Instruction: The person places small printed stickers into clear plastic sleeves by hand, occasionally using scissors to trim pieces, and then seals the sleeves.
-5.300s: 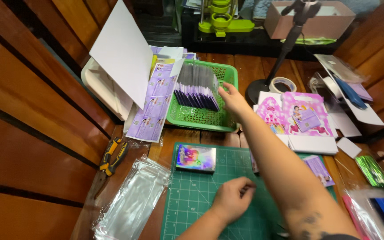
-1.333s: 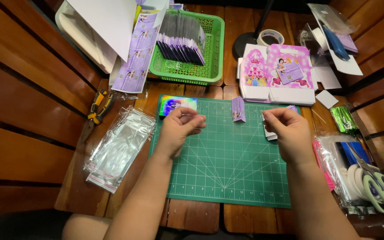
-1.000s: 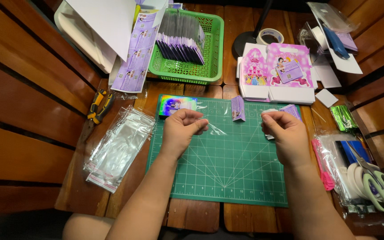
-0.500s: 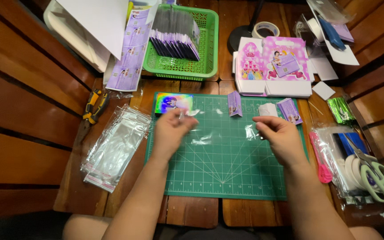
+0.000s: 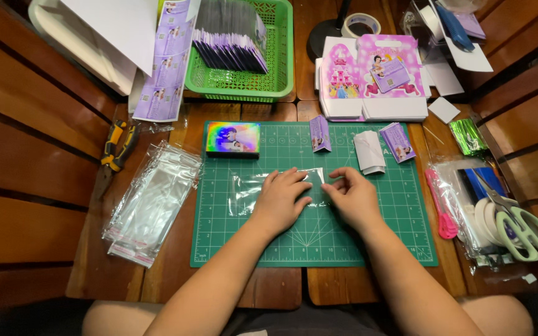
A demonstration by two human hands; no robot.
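A clear plastic sleeve [image 5: 244, 191] lies flat on the green cutting mat [image 5: 400, 224]. My left hand [image 5: 279, 199] presses down on its middle, fingers spread toward its right end. My right hand [image 5: 351, 196] pinches the sleeve's right edge with thumb and fingers. Above the hands on the mat stand a small purple folded card [image 5: 319, 134], a white folded card [image 5: 369, 152] and another purple card [image 5: 398, 142]. A holographic card box [image 5: 233, 138] rests at the mat's top left corner.
A stack of clear sleeves [image 5: 154, 202] lies left of the mat, pliers [image 5: 114, 149] beyond it. A green basket [image 5: 281, 56] of purple packets sits at the back, beside pink boxes [image 5: 372, 78] and a tape roll [image 5: 361, 25]. Scissors [image 5: 518, 218] and tape lie at right.
Both hands moved from the mat's upper part down to its middle and closer together. The clear sleeve now lies flat under them.
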